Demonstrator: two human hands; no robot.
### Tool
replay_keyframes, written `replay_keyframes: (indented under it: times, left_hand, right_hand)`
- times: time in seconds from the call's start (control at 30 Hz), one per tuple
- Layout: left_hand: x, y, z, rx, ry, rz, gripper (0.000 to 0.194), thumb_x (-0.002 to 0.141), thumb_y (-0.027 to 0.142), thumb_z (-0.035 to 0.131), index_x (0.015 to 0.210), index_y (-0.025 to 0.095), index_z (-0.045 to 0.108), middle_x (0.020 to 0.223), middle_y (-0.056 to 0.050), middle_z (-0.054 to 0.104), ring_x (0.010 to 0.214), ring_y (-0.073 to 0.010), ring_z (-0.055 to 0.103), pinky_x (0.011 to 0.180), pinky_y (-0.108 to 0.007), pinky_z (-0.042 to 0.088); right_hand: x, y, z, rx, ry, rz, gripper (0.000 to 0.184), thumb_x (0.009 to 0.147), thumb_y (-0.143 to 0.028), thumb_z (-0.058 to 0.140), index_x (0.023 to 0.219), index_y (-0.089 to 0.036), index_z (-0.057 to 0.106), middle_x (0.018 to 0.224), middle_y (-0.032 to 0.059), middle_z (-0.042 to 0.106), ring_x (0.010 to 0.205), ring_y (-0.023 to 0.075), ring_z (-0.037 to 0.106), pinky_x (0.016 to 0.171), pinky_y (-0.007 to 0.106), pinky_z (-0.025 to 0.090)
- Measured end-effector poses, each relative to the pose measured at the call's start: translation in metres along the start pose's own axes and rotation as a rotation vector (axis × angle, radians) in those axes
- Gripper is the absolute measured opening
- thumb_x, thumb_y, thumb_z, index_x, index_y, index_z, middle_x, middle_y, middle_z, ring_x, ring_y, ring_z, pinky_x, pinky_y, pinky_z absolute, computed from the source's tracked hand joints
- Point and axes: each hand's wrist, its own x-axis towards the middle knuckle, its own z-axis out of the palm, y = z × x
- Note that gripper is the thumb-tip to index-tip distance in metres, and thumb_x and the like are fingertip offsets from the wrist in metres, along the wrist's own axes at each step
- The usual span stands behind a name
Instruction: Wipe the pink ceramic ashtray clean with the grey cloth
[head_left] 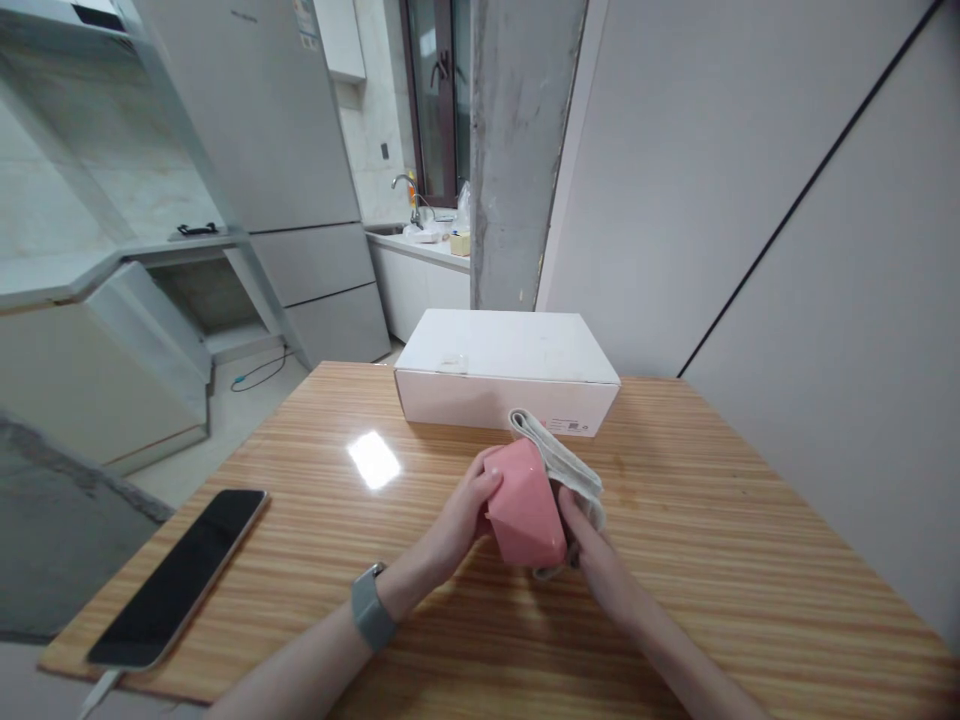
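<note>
A pink faceted cup-like object (525,505) is held over the wooden table (750,560), just in front of a white cardboard box (506,375). My left hand (469,510) grips the pink object's left side with curled fingers; a grey watch sits on that wrist. My right hand (589,545) is closed around a grey-white cloth (562,462), pressed against the pink object's right side. The cloth folds over the top and hangs below the object.
A black phone (180,575) with a white cable lies at the table's left edge. A grey wall runs along the right. A fridge, counter and sink stand in the kitchen beyond the table.
</note>
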Motion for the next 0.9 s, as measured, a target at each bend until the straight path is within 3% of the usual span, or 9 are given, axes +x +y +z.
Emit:
replay_keyframes:
  times: [0.1, 0.27, 0.4, 0.47, 0.73, 0.9]
  left_hand:
    - [-0.005, 0.003, 0.003, 0.143, 0.033, 0.108, 0.057, 0.083, 0.041, 0.064, 0.135, 0.028, 0.045, 0.126, -0.005, 0.059, 0.103, -0.02, 0.058, 0.083, -0.028, 0.047]
    - [-0.007, 0.007, 0.005, 0.21, 0.012, 0.192, 0.051, 0.085, 0.044, 0.06, 0.132, 0.029, 0.046, 0.128, -0.006, 0.055, 0.1, -0.0186, 0.057, 0.08, -0.027, 0.048]
    - [-0.008, 0.009, 0.006, 0.26, -0.097, 0.11, 0.092, 0.062, 0.031, 0.083, 0.14, 0.034, 0.034, 0.13, -0.009, 0.053, 0.101, -0.023, 0.058, 0.078, -0.032, 0.052]
    - [-0.009, 0.011, 0.007, 0.266, -0.101, 0.082, 0.102, 0.056, 0.025, 0.087, 0.141, 0.036, 0.031, 0.132, -0.01, 0.051, 0.104, -0.0257, 0.058, 0.077, -0.033, 0.053]
    - [-0.001, 0.005, 0.0, 0.231, 0.021, 0.112, 0.091, 0.06, 0.03, 0.083, 0.139, 0.033, 0.039, 0.133, -0.01, 0.05, 0.093, -0.0218, 0.063, 0.076, -0.032, 0.053]
    - [0.001, -0.001, -0.001, 0.22, 0.037, 0.092, 0.091, 0.06, 0.03, 0.084, 0.139, 0.032, 0.038, 0.132, -0.011, 0.049, 0.094, -0.0217, 0.063, 0.076, -0.031, 0.053]
  right_hand:
    - [0.002, 0.0, 0.002, 0.049, 0.0, 0.112, 0.05, 0.072, -0.062, 0.069, 0.105, -0.025, 0.073, 0.113, 0.0046, 0.073, 0.111, 0.0287, 0.064, 0.094, 0.039, 0.053]
    - [0.003, -0.013, 0.008, 0.21, 0.01, 0.173, 0.05, 0.066, -0.062, 0.073, 0.097, -0.023, 0.075, 0.097, 0.0057, 0.077, 0.104, 0.0299, 0.068, 0.088, 0.038, 0.056]
    - [0.003, -0.023, 0.012, 0.254, 0.012, 0.182, 0.044, 0.067, -0.057, 0.075, 0.092, -0.021, 0.076, 0.091, 0.0064, 0.078, 0.102, 0.0312, 0.069, 0.088, 0.041, 0.056]
    - [0.002, -0.026, 0.013, 0.268, 0.008, 0.175, 0.041, 0.067, -0.055, 0.076, 0.092, -0.021, 0.076, 0.091, 0.0065, 0.078, 0.103, 0.0312, 0.068, 0.089, 0.041, 0.055]
    - [-0.002, -0.019, 0.009, 0.225, -0.014, 0.205, 0.047, 0.057, -0.054, 0.083, 0.09, -0.021, 0.077, 0.091, 0.0065, 0.078, 0.09, 0.0319, 0.073, 0.07, 0.038, 0.063]
    - [0.0, -0.015, 0.006, 0.219, -0.008, 0.157, 0.044, 0.06, -0.052, 0.082, 0.092, -0.022, 0.077, 0.096, 0.0051, 0.078, 0.1, 0.0302, 0.07, 0.083, 0.039, 0.059]
